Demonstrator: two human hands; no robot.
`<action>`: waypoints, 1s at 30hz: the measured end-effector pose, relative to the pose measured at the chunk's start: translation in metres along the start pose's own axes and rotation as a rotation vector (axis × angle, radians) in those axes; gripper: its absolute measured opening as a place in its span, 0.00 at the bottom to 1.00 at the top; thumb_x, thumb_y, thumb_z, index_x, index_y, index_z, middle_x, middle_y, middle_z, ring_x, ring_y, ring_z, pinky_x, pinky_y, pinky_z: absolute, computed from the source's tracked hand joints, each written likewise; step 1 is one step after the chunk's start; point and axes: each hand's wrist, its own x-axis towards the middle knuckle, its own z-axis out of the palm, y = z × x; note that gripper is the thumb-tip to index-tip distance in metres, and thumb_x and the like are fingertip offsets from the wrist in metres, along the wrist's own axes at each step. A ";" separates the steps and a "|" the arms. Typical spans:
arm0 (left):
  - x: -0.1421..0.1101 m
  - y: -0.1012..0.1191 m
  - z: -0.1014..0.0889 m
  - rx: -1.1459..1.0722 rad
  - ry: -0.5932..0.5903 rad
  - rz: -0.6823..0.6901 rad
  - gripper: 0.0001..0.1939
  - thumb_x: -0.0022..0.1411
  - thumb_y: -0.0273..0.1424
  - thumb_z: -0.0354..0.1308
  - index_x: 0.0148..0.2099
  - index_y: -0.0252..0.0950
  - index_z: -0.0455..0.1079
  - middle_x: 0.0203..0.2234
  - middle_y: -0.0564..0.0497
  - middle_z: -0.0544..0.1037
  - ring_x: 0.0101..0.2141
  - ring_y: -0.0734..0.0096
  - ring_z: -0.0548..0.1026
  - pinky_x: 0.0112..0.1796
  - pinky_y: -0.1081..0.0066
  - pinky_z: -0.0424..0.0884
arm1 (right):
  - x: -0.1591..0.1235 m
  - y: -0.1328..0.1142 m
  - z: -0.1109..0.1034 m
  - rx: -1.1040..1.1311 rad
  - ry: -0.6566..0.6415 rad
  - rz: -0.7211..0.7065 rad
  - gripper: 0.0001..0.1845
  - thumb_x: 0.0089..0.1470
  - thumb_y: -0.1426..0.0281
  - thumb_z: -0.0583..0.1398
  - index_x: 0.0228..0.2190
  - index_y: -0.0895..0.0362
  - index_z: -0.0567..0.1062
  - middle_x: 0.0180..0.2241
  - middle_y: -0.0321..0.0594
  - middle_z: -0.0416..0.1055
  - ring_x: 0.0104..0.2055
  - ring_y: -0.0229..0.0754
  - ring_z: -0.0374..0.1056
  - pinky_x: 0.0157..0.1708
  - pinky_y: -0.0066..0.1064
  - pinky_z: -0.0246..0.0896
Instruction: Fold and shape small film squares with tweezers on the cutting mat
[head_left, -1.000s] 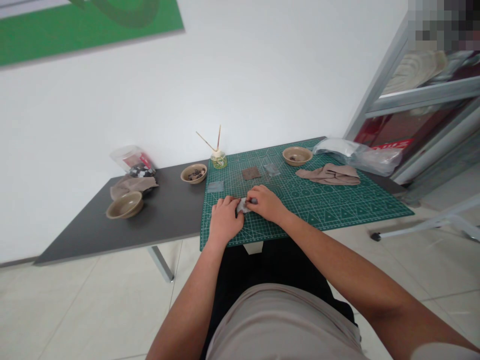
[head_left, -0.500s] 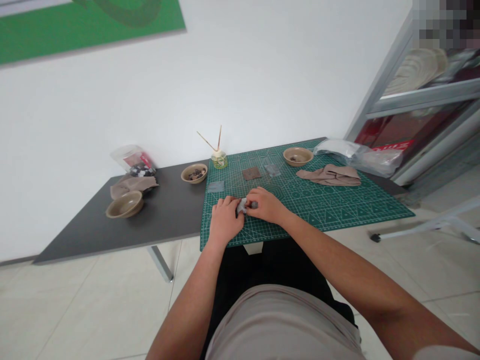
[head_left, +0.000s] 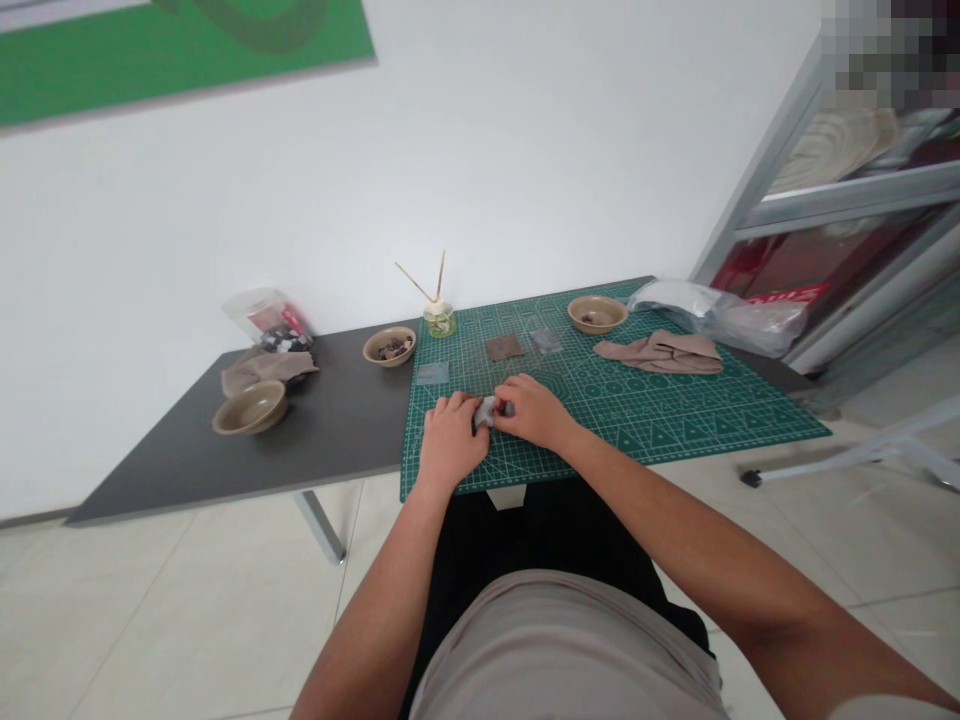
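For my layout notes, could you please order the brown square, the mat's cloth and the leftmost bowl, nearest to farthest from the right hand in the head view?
1. Brown square, just beyond the right hand.
2. Cloth, rightward on the mat.
3. Leftmost bowl, far left.

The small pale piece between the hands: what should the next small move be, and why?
Perhaps steady the pale piece with the left hand and shift the right hand slightly aside: fingers of both touch it and partly hide it.
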 end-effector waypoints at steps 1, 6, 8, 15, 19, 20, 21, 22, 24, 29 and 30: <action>0.000 0.000 0.000 0.000 0.002 0.003 0.17 0.62 0.32 0.52 0.53 0.40 0.71 0.48 0.47 0.74 0.48 0.55 0.68 0.47 0.57 0.64 | 0.000 0.000 0.000 0.022 -0.020 -0.039 0.06 0.52 0.70 0.64 0.26 0.56 0.72 0.30 0.38 0.68 0.37 0.43 0.62 0.42 0.34 0.56; -0.001 0.001 -0.001 0.008 0.007 -0.004 0.16 0.62 0.32 0.51 0.52 0.40 0.71 0.48 0.46 0.74 0.48 0.56 0.68 0.46 0.57 0.65 | 0.003 -0.001 0.000 0.064 -0.052 -0.095 0.02 0.56 0.72 0.62 0.30 0.56 0.75 0.34 0.40 0.72 0.39 0.43 0.63 0.45 0.35 0.55; -0.001 0.001 0.000 0.011 0.007 -0.006 0.17 0.62 0.32 0.52 0.52 0.40 0.71 0.48 0.46 0.74 0.47 0.56 0.68 0.46 0.57 0.65 | 0.004 -0.002 0.000 0.022 -0.026 -0.044 0.03 0.55 0.72 0.62 0.29 0.57 0.74 0.33 0.40 0.71 0.39 0.44 0.62 0.45 0.35 0.55; -0.001 0.001 -0.001 0.017 -0.006 -0.013 0.17 0.63 0.32 0.52 0.53 0.41 0.70 0.49 0.46 0.74 0.48 0.56 0.68 0.47 0.57 0.64 | 0.001 0.000 0.002 -0.044 -0.006 -0.027 0.06 0.54 0.69 0.63 0.27 0.56 0.72 0.31 0.40 0.67 0.38 0.45 0.60 0.41 0.34 0.55; -0.001 0.003 -0.002 0.016 -0.017 -0.018 0.17 0.63 0.32 0.51 0.53 0.41 0.70 0.49 0.46 0.74 0.48 0.55 0.68 0.47 0.57 0.64 | 0.002 0.003 0.003 0.039 -0.068 -0.147 0.03 0.57 0.70 0.61 0.31 0.56 0.74 0.34 0.39 0.70 0.39 0.43 0.61 0.45 0.34 0.55; -0.001 0.003 -0.002 0.012 -0.014 -0.019 0.17 0.63 0.31 0.51 0.52 0.41 0.71 0.49 0.46 0.74 0.48 0.55 0.68 0.47 0.57 0.64 | 0.002 0.003 0.003 0.037 -0.068 -0.149 0.03 0.58 0.70 0.61 0.32 0.56 0.75 0.35 0.40 0.71 0.40 0.43 0.61 0.45 0.35 0.55; -0.001 0.003 -0.002 0.007 -0.012 -0.019 0.17 0.63 0.31 0.51 0.52 0.41 0.71 0.49 0.46 0.74 0.48 0.55 0.68 0.47 0.56 0.64 | 0.003 0.003 0.003 0.023 -0.060 -0.136 0.03 0.58 0.71 0.60 0.32 0.56 0.75 0.35 0.40 0.71 0.40 0.44 0.61 0.45 0.35 0.55; -0.001 0.003 -0.002 0.001 -0.011 -0.019 0.17 0.63 0.31 0.51 0.52 0.41 0.71 0.49 0.46 0.74 0.48 0.54 0.68 0.47 0.56 0.64 | 0.003 0.002 0.003 0.001 -0.046 -0.110 0.03 0.58 0.71 0.60 0.31 0.56 0.74 0.35 0.41 0.70 0.39 0.44 0.61 0.45 0.35 0.55; -0.001 0.004 -0.003 -0.012 -0.018 -0.024 0.17 0.63 0.32 0.51 0.52 0.42 0.71 0.49 0.45 0.74 0.48 0.54 0.68 0.48 0.55 0.64 | 0.002 0.000 0.002 -0.054 -0.011 -0.042 0.04 0.56 0.71 0.61 0.29 0.56 0.73 0.33 0.41 0.69 0.39 0.45 0.60 0.44 0.36 0.55; -0.001 0.004 -0.003 -0.023 -0.032 -0.040 0.17 0.62 0.31 0.51 0.53 0.42 0.70 0.49 0.45 0.73 0.49 0.53 0.67 0.49 0.55 0.63 | 0.000 -0.002 0.000 -0.061 -0.010 -0.025 0.05 0.54 0.69 0.62 0.27 0.55 0.72 0.32 0.40 0.67 0.38 0.45 0.59 0.41 0.35 0.55; -0.001 0.004 -0.003 -0.020 -0.031 -0.037 0.17 0.62 0.31 0.51 0.52 0.42 0.70 0.49 0.45 0.73 0.49 0.54 0.68 0.49 0.55 0.64 | 0.000 -0.001 0.000 -0.039 -0.029 -0.060 0.05 0.54 0.69 0.62 0.28 0.55 0.73 0.32 0.40 0.67 0.38 0.45 0.60 0.42 0.35 0.55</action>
